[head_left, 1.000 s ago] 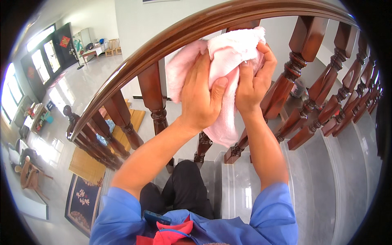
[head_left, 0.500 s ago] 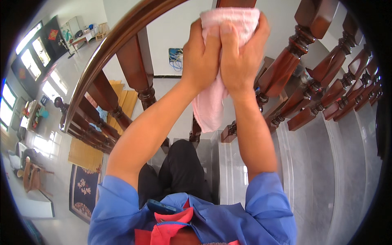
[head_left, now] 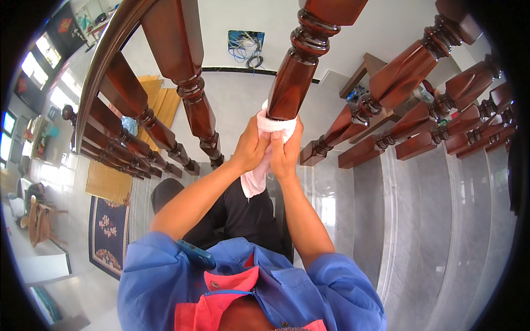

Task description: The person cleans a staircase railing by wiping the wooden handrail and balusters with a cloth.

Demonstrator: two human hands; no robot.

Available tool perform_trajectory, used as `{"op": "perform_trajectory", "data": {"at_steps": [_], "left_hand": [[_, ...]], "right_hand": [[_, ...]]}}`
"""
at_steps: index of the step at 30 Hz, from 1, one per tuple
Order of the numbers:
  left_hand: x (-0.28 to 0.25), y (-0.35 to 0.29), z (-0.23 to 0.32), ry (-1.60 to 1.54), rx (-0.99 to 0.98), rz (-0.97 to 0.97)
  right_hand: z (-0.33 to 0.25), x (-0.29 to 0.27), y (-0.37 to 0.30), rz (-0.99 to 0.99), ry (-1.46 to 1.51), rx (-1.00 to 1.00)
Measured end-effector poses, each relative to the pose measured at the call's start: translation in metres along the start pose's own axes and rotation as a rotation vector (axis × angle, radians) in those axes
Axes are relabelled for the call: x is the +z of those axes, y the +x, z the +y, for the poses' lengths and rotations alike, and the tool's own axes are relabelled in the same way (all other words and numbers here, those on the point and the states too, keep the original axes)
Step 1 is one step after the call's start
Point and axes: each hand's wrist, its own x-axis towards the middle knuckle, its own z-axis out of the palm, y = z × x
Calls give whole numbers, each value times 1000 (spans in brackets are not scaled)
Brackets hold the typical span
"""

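A pink cloth (head_left: 255, 179) is wrapped around the lower part of a dark red-brown wooden baluster (head_left: 288, 88). My left hand (head_left: 252, 144) presses the cloth from the left side of the post, and my right hand (head_left: 286, 150) presses it from the right. Both hands are closed around it with the thumbs side by side at the front. One end of the cloth hangs down below my hands over my dark trousers. The far side of the post and most of my fingertips are hidden.
A curved handrail (head_left: 102, 60) with more balusters runs on the left. Further balusters (head_left: 342, 124) climb to the right beside grey stone steps (head_left: 375, 220). Behind the railing is a wall box (head_left: 246, 47) with loose cables. A patterned rug (head_left: 107, 234) and wooden chair (head_left: 41, 220) lie lower left.
Both hands and the cloth have slid down the baluster from its upper part to near its bottom. The view has tilted, showing more of the post above my hands.
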Motion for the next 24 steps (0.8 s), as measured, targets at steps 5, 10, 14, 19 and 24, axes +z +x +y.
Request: {"op": "perform_trajectory", "data": {"at_steps": [5, 10, 14, 19, 24], "left_hand": [[-3, -35, -21, -54, -155, -51], [20, -61, -52, 297, -479, -228], [19, -69, -49, 336, -436, -117], [5, -96, -31, 143, -327, 203], [-22, -110, 25, -5, -348, 392]], "right_hand": [[25, 6, -36, -17, 122, 158], [115, -9, -84, -23, 269, 503], [97, 0, -80, -9, 188, 685], [25, 11, -104, 18, -453, 388], [-35, 38, -100, -45, -226, 291]]}}
